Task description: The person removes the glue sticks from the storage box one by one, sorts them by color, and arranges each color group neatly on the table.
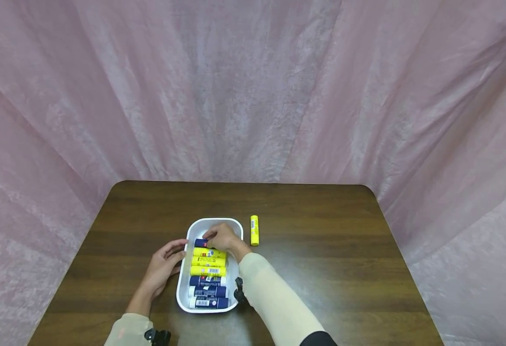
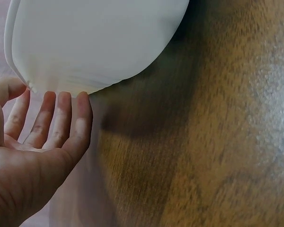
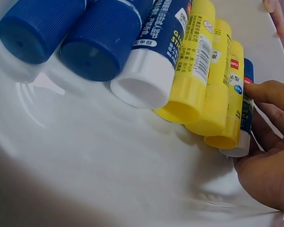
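A white oval tray (image 1: 235, 276) sits on the brown table and holds a row of several glue sticks, blue ones (image 1: 208, 291) nearest me and yellow ones (image 1: 208, 262) beyond. My right hand (image 1: 220, 236) reaches into the tray's far end and pinches the last blue glue stick (image 1: 200, 242). In the right wrist view its fingers (image 3: 270, 92) curl over that blue stick (image 3: 247, 94), which lies against the yellow sticks (image 3: 213, 80). My left hand (image 1: 168, 259) rests with straight fingers (image 2: 61, 113) against the tray's outer left wall (image 2: 94, 42).
One yellow glue stick (image 1: 254, 230) lies alone on the table (image 1: 344, 250), just right of the tray's far end. Pink cloth (image 1: 253, 86) hangs behind and beside the table.
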